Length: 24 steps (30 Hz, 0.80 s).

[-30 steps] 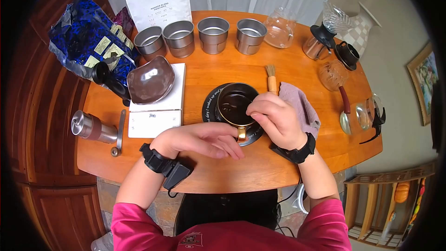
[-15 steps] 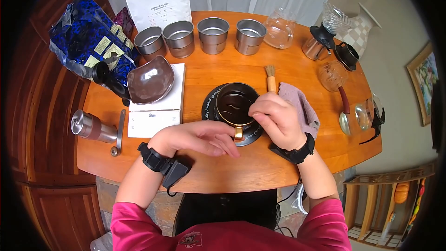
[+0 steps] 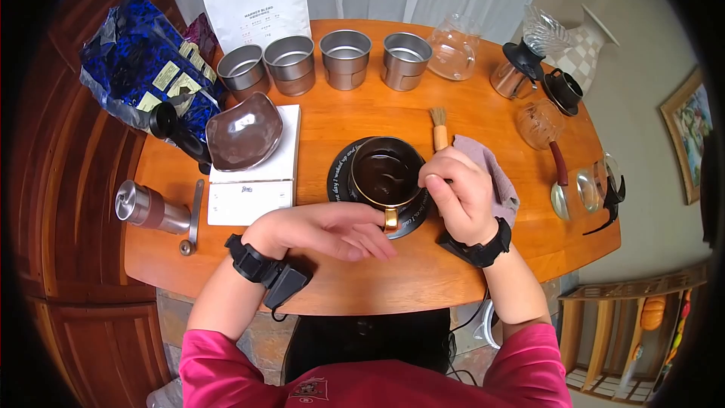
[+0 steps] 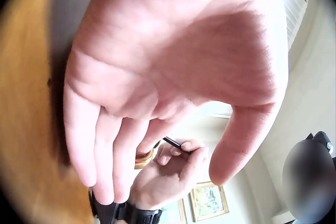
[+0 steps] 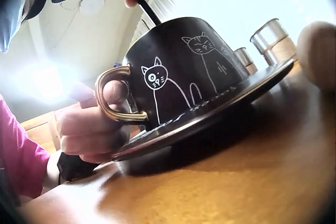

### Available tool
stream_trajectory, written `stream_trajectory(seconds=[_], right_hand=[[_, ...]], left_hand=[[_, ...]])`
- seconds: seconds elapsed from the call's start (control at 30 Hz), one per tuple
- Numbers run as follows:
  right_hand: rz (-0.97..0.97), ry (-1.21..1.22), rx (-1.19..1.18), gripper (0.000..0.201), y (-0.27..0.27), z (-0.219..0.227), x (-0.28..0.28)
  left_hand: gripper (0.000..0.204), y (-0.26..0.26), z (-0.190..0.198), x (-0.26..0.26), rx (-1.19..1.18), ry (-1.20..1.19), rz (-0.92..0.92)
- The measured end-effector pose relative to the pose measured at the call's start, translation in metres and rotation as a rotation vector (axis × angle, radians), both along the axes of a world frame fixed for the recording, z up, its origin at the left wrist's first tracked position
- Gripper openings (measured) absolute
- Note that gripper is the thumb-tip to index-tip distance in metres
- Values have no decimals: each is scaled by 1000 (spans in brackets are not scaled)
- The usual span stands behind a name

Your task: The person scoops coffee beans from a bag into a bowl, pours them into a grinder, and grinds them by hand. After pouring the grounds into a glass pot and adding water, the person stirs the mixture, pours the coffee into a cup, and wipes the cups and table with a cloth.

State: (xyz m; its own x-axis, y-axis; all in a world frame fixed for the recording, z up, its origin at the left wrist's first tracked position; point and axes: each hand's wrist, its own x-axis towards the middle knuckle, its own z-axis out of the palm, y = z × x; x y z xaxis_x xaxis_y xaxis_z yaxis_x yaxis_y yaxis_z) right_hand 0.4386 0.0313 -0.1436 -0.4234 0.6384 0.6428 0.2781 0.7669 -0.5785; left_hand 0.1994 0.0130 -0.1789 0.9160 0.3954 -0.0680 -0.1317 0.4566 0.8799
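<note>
A dark cup [image 5: 181, 72] with cat drawings and a gold handle [image 3: 390, 218] sits on a black saucer [image 3: 339, 181] with white lettering; dark liquid fills it. My left hand [image 3: 321, 230] is at the handle, its index finger bent through the loop, seen in the right wrist view. The other fingers and thumb stretch out loosely. At the cup's right rim my right hand [image 3: 462, 193] pinches a thin black stick [image 5: 147, 9], which slants down into the cup. The stick's lower end is hidden inside.
Left are a white scale [image 3: 251, 208] with a brown dish [image 3: 245, 132] and a hand grinder [image 3: 153, 206]. Several metal cups [image 3: 345, 60] line the back. A brush [image 3: 440, 132] and a mauve cloth [image 3: 483, 157] lie right, before glass vessels [image 3: 540, 122].
My right hand has shifted right along the cup's rim and turned slightly, and the reflections on the liquid have changed. The left hand stays at the handle.
</note>
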Motion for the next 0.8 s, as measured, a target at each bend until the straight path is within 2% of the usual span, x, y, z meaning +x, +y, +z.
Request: stream_trajectory(seconds=[0.13,0.23,0.43,0.53,0.63,0.8], right_hand=[[70,-25,-31,5,2,-1,-5],[49,-43,-59,7,2,-2,-5],[-133,-50,11,4,4,0,-6],[-133,-29,46,5,4,2,-2],[3,20,-40,4,3,2,1],[61,-62,-68,5,3,1,-6]], left_hand=[[69,-2,-1,4,-12,-30,-63],[69,-5,-2,8,-50,-31,-49],[65,-2,-1,8,-13,-24,-47],[63,1,-2,3,-7,-32,-23],[63,1,-3,3,-17,-36,-24],[65,-2,-6,6,-28,-62,-25]])
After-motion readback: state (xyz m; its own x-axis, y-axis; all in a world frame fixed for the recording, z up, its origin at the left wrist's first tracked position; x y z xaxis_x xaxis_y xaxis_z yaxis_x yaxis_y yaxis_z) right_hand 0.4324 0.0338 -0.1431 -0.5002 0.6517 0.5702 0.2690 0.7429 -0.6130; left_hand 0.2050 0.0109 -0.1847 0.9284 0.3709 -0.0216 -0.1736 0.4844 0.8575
